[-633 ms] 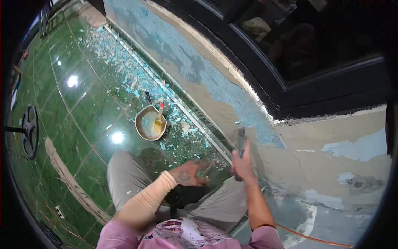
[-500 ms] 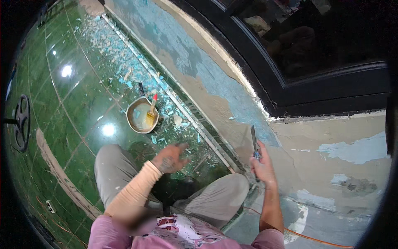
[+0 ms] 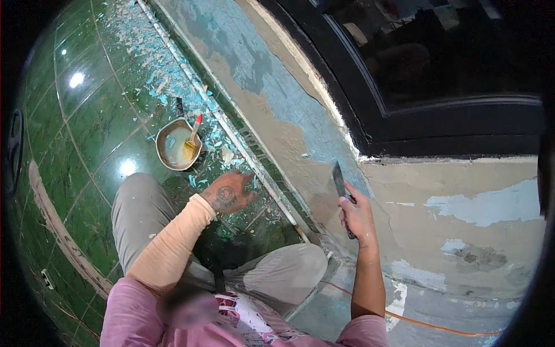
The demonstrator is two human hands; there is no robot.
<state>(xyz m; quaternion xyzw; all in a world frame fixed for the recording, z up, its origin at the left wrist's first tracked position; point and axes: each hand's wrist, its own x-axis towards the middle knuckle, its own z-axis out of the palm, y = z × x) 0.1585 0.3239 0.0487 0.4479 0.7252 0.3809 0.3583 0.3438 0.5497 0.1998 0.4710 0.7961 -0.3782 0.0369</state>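
Note:
My right hand (image 3: 359, 215) is wrapped round the dark handle of a scraper (image 3: 338, 178), a flat-bladed putty knife. Its blade points up and away, with the tip at the blue, partly stripped paint (image 3: 326, 139) on the wall, below the corner of the black frame. Whether the tip presses on the wall, I cannot tell. My left hand (image 3: 228, 192) hovers over the littered green floor beside the skirting, fingers apart, with nothing visible in it. Just beyond it sits a small pan (image 3: 159, 151) with cloudy liquid; a paintbrush (image 3: 189, 149) with a red-tipped handle leans inside.
Blue and white paint flakes (image 3: 156, 75) lie along the pale skirting edge (image 3: 231, 133). A dark-framed glass panel (image 3: 428, 130) fills the upper right. An orange cord (image 3: 428, 327) runs along the lower right, and a tan strip (image 3: 58, 231) lies on the tiles at left.
The view has shifted, so the pan and wall sit further left and higher. The scraper's blade has turned and now reaches the blue paint. My left hand has moved closer to the skirting.

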